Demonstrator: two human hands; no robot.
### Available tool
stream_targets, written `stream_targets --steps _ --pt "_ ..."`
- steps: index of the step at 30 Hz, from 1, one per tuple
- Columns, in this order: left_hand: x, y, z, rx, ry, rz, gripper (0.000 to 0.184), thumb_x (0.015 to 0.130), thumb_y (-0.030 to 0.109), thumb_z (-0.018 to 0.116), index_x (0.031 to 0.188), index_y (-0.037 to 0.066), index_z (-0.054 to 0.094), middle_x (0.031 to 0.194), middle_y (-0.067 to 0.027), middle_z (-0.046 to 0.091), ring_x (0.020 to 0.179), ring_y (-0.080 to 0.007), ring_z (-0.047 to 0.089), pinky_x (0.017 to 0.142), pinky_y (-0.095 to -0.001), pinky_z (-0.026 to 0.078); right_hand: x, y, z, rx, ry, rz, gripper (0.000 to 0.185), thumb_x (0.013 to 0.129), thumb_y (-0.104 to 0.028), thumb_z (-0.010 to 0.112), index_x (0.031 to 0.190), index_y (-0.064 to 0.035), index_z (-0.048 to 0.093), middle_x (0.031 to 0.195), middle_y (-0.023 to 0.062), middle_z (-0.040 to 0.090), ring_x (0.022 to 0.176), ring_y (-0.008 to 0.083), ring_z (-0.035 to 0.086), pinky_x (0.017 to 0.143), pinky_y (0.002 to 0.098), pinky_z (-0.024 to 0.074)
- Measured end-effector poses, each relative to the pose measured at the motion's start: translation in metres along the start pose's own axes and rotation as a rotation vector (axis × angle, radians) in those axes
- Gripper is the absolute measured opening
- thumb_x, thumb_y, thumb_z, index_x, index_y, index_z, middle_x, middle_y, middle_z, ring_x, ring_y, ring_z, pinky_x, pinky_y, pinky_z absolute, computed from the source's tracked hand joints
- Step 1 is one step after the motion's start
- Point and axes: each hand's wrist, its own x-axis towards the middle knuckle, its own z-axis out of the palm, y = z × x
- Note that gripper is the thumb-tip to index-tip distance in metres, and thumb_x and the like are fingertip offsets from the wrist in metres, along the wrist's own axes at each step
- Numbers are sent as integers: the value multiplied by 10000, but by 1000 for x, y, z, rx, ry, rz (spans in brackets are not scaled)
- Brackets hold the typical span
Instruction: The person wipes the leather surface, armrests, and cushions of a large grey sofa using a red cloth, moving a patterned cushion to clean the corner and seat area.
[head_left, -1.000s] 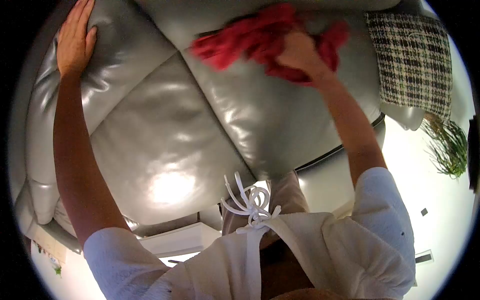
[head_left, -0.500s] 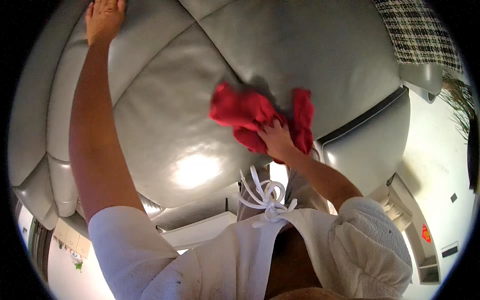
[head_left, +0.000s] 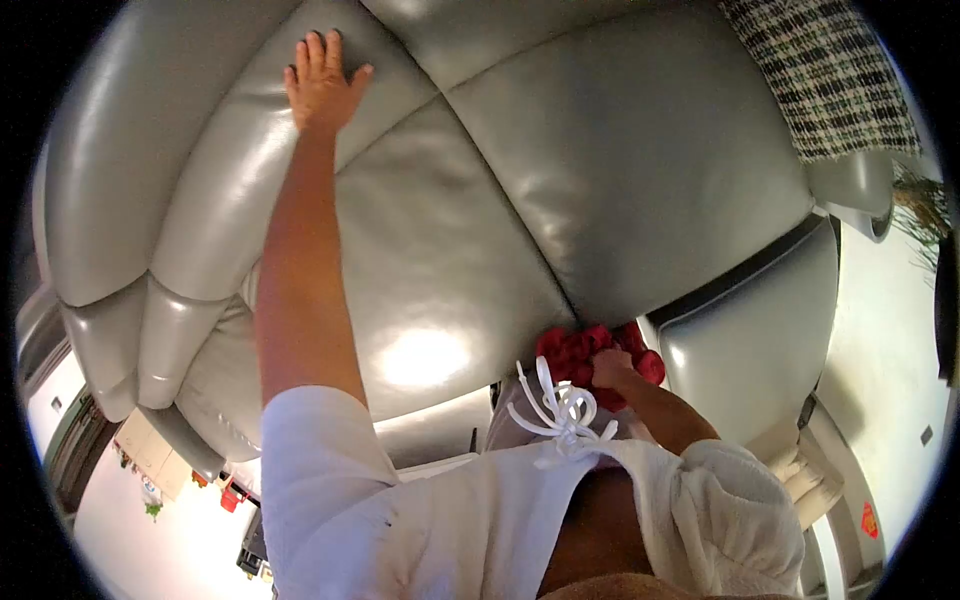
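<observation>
My left hand (head_left: 325, 88) lies flat on the grey leather sofa (head_left: 430, 230), fingers spread, against the upper left part of its backrest cushion. Down near my waist, my right hand (head_left: 610, 368) is closed on a bunched red cloth (head_left: 570, 352). The cloth sits by the front edge of the seat, near the seam between two cushions. Folds of it stick out on both sides of the hand. Some of my right fingers are hidden in the fabric.
A black-and-white checked throw (head_left: 815, 75) hangs over the sofa's far right. To the right stands a separate grey leather section (head_left: 755, 330), a dark gap beside it. A plant (head_left: 920, 205) is at the right edge. A red bucket-like object (head_left: 232, 495) shows at lower left.
My right hand has drawn the red cloth from the seat cushion down toward my body. The view has shifted, and my left hand appears further right, with its fingers spread more widely.
</observation>
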Motion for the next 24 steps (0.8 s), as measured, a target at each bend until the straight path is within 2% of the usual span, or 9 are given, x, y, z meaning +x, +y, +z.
stream_targets --steps 5,7,8,9,10,13,15,18,24 --pt "-62 33 13 80 -2 32 758 877 586 408 1459 143 208 1528 -121 120 1413 -278 111 1119 -473 130 -4 1 -110 298 95 -385 497 673 -335 635 1106 -93 611 1098 197 609 1045 370 564 907 429 451" --pt "-108 62 39 143 -266 93 692 903 503 405 1449 117 227 1514 -142 167 1401 -305 149 1105 -446 200 -46 -19 -196 459 271 -452 516 703 -338 645 1151 -89 584 1167 182 588 1081 356 556 928 434 436" --pt "-148 77 93 -478 -541 -52 664 904 461 421 1439 111 243 1502 -146 199 1383 -293 203 1082 -423 257 -47 -24 -221 585 416 -481 524 702 -309 663 1169 -89 570 1170 178 586 1088 356 552 931 436 431" --pt "-204 117 122 -704 -528 -212 668 900 450 433 1429 87 246 1475 -152 257 1346 -281 274 1060 -444 281 -29 -22 -241 424 700 -551 528 697 -285 668 1176 -90 563 1172 168 582 1078 358 551 930 436 430" --pt "-193 132 2 -274 -916 -10 641 919 443 408 1416 62 272 1458 -160 291 1336 -282 291 1059 -468 270 -11 -21 -264 255 984 -615 533 693 -261 674 1184 -90 556 1175 158 577 1067 361 550 930 437 429" --pt "-330 190 48 -697 -336 -115 481 936 314 464 1327 35 445 1407 -176 383 1351 -297 288 1080 -474 245 -17 -58 -355 63 1254 -561 558 668 -242 695 1195 -121 558 1244 111 524 1080 346 512 922 454 438" --pt "-365 211 10 -1116 -349 -302 461 937 326 470 1303 46 483 1378 -189 418 1337 -313 311 1086 -457 244 -5 -69 -382 -94 1341 -435 569 662 -241 700 1202 -135 557 1261 93 501 1088 339 489 911 471 443" --pt "-392 230 -20 -1207 -503 -391 493 940 362 467 1348 87 430 1382 -181 414 1318 -325 341 1088 -411 256 31 -36 -364 -320 1103 -184 569 667 -257 702 1206 -145 556 1254 77 494 1117 337 462 890 488 443" --pt "-380 234 -7 -1564 -731 -412 536 930 381 484 1381 113 374 1362 -172 440 1251 -347 421 1050 -390 327 -16 55 -219 -33 943 -46 538 668 -261 676 1183 -145 569 1170 83 508 1084 366 450 849 509 444"
